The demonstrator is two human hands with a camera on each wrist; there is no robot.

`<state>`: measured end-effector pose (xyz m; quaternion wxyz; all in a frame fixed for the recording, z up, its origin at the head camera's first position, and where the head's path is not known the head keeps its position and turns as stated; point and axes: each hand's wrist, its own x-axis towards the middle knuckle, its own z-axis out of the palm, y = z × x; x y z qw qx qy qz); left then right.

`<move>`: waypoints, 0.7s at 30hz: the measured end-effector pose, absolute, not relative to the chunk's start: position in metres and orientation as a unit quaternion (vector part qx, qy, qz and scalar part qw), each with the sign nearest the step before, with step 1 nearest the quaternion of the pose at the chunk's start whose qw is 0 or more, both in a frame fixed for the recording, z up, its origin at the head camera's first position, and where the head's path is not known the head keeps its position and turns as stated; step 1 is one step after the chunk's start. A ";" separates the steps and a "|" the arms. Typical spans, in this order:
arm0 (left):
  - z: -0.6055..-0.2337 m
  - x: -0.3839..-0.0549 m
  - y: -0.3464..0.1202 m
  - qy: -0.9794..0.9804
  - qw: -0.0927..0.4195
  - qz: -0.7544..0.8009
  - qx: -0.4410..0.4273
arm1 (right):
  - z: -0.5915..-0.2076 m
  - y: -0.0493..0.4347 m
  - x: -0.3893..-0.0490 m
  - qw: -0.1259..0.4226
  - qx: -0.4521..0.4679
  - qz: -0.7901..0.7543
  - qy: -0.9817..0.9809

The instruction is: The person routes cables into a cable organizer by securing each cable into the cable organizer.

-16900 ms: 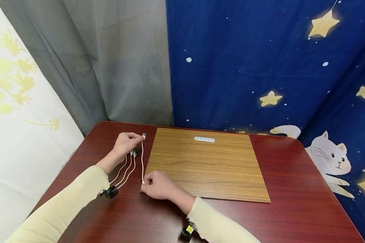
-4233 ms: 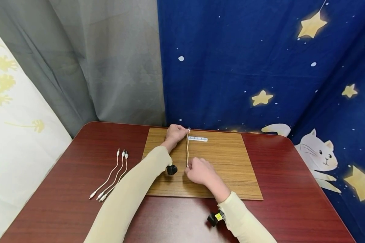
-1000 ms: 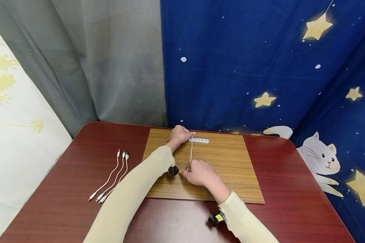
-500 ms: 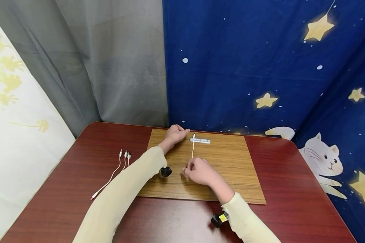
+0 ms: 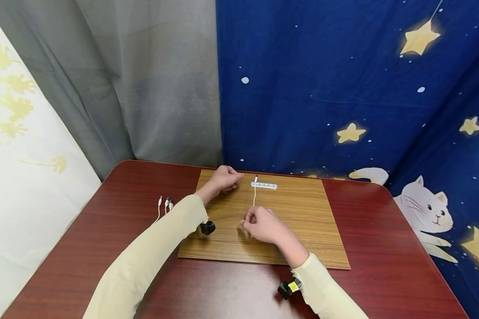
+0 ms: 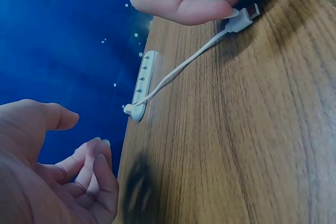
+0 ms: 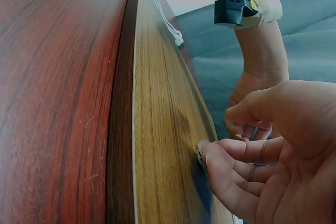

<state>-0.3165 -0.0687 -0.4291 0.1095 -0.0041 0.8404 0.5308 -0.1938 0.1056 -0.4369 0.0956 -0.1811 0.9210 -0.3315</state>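
A short white USB cable (image 5: 255, 195) runs down the wooden board from a white cable clip strip (image 5: 265, 185). Its small plug (image 6: 128, 109) pokes out behind the strip's end slot, the leftmost one in the head view. Its USB-A plug (image 6: 242, 19) lies at the near end, right by the fingertips of my right hand (image 5: 263, 225); that hand's thumb and index finger are spread apart. To the left of the strip, my left hand (image 5: 223, 178) hovers over the board's back edge. It holds nothing, its fingers loosely bent and its thumb apart in the left wrist view.
Several more white cables (image 5: 159, 206) lie on the red-brown table (image 5: 223, 288) left of the wooden board (image 5: 303, 221), partly hidden by the left sleeve. Curtains (image 5: 175, 88) hang behind the table.
The cable has come from the table's left side to the strip and now sits in its end slot. My left hand has let go and drawn back left; my right fingers have loosened.
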 end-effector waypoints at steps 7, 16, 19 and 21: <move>-0.425 -0.314 -0.081 0.839 0.131 0.528 0.011 | -0.437 0.102 -0.194 0.099 -0.193 -0.346 0.913; -0.419 -0.306 -0.100 0.836 0.155 0.526 0.027 | -0.435 0.096 -0.192 0.089 -0.205 -0.344 0.912; -0.419 -0.303 -0.107 0.835 0.162 0.525 0.032 | -0.434 0.094 -0.191 0.088 -0.210 -0.348 0.910; -0.419 -0.301 -0.111 0.836 0.163 0.523 0.035 | -0.434 0.093 -0.191 0.090 -0.210 -0.350 0.908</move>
